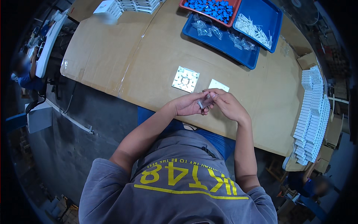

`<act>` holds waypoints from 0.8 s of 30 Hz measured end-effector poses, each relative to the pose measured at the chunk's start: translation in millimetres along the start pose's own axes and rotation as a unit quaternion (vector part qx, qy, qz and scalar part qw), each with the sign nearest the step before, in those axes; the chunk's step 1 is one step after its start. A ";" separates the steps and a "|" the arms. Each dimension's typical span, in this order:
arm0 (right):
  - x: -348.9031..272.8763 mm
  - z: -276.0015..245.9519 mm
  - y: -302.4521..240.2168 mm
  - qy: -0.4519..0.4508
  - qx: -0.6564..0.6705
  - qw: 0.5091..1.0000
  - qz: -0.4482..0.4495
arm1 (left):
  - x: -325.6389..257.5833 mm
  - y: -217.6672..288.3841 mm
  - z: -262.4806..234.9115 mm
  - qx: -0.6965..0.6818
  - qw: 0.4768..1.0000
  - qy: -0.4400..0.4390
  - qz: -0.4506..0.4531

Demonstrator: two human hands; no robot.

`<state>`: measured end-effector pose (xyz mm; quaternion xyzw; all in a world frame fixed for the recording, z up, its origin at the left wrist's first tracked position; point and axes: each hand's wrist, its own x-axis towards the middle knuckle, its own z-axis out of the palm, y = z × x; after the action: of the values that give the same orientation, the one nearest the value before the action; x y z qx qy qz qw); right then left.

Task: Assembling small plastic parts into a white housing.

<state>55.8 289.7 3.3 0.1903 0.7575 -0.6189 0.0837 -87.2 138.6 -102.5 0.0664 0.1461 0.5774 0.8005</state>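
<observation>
Body-side of the slotted white plate (185,79), the curled left hand (187,105) and pinching right hand (229,106) hold a clear packet (205,101) (contents unclear), which a loosened pinch could drop.

Tan table (104,63), square white plates (185,79), plastic trays (223,51), white stacks (309,115)

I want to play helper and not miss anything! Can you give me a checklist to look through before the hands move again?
1. Small see-through item held between the left hand and the right hand: ok.
2. What is inside that item: cannot tell, too small.
3. White square plate with a dark ring pattern lying on the table: ok.
4. Second white plate fully in view: not ok, the right hand covers part of its near side.
5. Blue pieces in the red tray: ok.
</observation>
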 end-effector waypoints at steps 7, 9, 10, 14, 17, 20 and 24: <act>5.9 7.8 -3.6 -0.060 0.023 0.998 0.007 | 0.1 -0.9 -6.6 0.031 0.999 -0.005 0.011; 4.3 5.2 -11.2 -0.050 0.013 0.999 0.003 | 0.1 -5.9 -9.6 0.029 0.999 0.015 0.023; 4.7 1.4 -6.8 -0.040 -0.002 0.999 -0.003 | -0.2 -6.1 -1.2 0.019 0.998 0.049 0.023; 13.8 -34.7 10.4 0.035 -0.006 0.994 -0.107 | -0.7 1.9 1.2 0.013 0.999 0.009 -0.028; 30.8 -88.2 7.5 0.143 -0.019 0.987 -0.074 | -2.6 3.9 7.7 -0.016 0.999 0.038 -0.034; 55.2 -139.7 -3.5 0.251 -0.053 0.962 -0.089 | -2.2 2.0 6.9 -0.013 0.999 0.042 -0.031; 100.4 -194.3 -13.5 0.331 -0.129 0.927 -0.120 | -1.7 2.3 2.1 -0.020 0.999 0.032 -0.039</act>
<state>-20.0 494.4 21.9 0.2798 0.8326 -0.4229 -0.2230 -89.1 137.9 -99.6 0.0267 0.1627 0.5503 0.8186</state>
